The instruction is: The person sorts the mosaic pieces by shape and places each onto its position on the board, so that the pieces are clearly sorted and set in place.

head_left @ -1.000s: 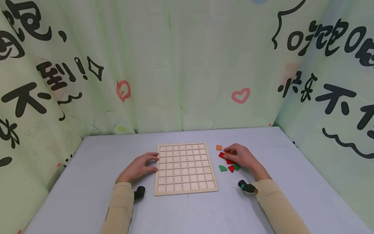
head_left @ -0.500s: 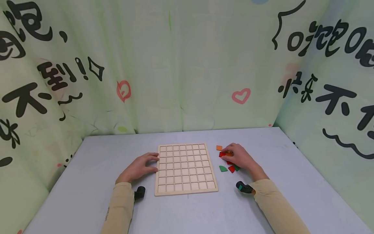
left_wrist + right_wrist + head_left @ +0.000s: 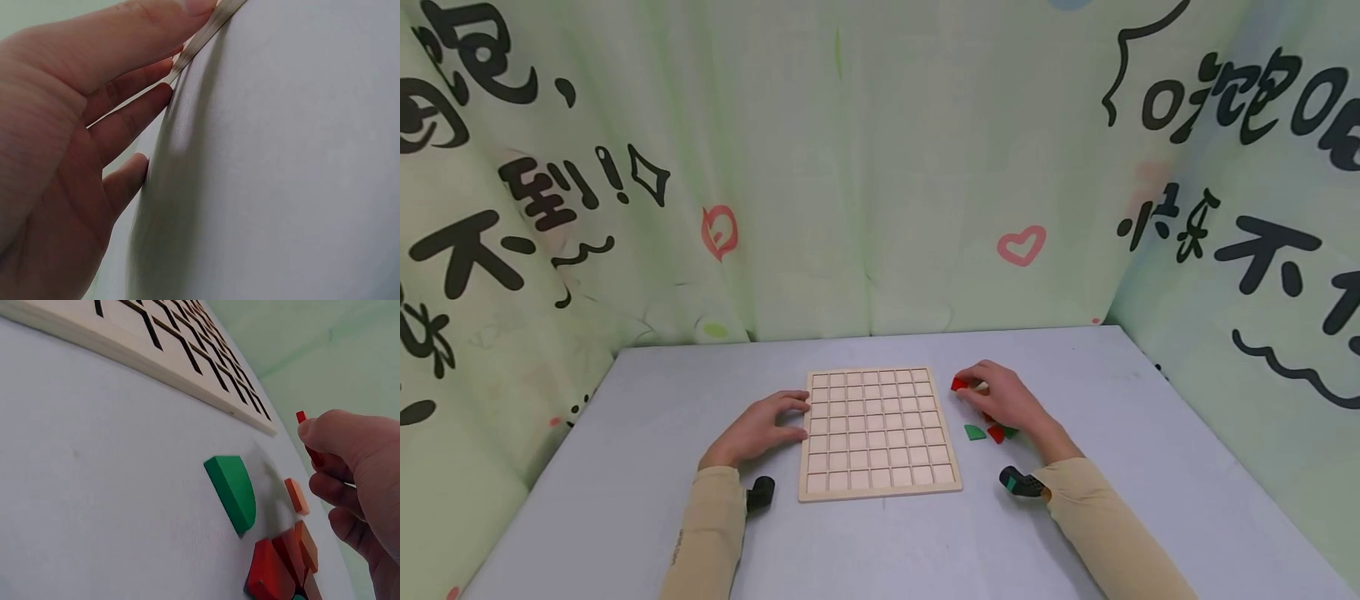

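A square pale wooden board (image 3: 882, 433) with a grid of sunken cells lies flat mid-table. My left hand (image 3: 766, 428) rests along its left edge, and the left wrist view shows the thumb and fairly straight fingers (image 3: 134, 119) at the board's side. To the right of the board, my right hand (image 3: 1009, 406) pinches a small flat red piece (image 3: 309, 442) between thumb and fingers, raised over the table. Under and beside that hand lie a green rounded piece (image 3: 232, 492), a red piece (image 3: 270, 572) and two orange pieces, one an orange block (image 3: 297, 496); the head view partly hides this cluster.
A white-covered table (image 3: 880, 550) bears everything. Pale green curtains (image 3: 865, 167) with black writing stand behind it and at both sides. A black wrist device (image 3: 761, 494) sits by the left sleeve, and another black device (image 3: 1019, 482) by the right.
My right hand has picked up a red piece from the cluster and moved slightly away from me and leftward, toward the board. The left hand keeps its place at the board's edge.
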`<state>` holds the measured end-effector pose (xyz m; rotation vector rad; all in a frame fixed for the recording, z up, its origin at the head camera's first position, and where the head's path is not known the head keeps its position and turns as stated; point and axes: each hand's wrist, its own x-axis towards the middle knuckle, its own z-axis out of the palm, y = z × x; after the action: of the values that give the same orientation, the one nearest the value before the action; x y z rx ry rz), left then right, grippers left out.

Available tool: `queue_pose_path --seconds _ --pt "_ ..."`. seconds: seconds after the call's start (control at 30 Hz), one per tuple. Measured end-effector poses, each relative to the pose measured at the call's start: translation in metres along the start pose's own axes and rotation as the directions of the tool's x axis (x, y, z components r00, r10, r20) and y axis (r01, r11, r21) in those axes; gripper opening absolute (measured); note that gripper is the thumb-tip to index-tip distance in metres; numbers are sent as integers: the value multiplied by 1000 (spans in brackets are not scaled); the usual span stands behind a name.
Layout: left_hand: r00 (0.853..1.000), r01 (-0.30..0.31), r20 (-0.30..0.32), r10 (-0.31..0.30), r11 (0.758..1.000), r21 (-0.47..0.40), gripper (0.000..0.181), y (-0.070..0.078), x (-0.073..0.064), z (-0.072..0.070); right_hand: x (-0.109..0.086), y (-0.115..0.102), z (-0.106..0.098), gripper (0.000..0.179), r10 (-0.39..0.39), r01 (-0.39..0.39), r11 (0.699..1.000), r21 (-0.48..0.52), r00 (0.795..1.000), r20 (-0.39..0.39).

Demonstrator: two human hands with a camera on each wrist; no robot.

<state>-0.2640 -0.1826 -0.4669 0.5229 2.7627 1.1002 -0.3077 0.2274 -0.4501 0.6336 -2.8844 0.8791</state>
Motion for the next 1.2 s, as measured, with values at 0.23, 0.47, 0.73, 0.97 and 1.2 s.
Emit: queue_pose_path --seconds 0.23,0.47,0.73,0.97,1.2 --pt "1000 -24 -1 24 1000 -13 43 2 -1 -2 8 -17 7 25 -99 99 995 2 995 20" --pt "1000 -30 -1 30 1000 -10 43 1 0 -2 15 -36 18 29 -104 101 993 62 994 43" --pt "1000 -23 1 23 1000 -8 44 1 0 -3 26 -59 36 27 -98 92 993 71 992 77" --pt "1000 -23 4 23 1000 -20 43 0 -1 -2 38 -82 60 25 -116 107 991 79 987 113" --pt "1000 -30 7 30 999 -12 42 1 0 -2 43 -101 72 20 -145 142 989 37 986 82"
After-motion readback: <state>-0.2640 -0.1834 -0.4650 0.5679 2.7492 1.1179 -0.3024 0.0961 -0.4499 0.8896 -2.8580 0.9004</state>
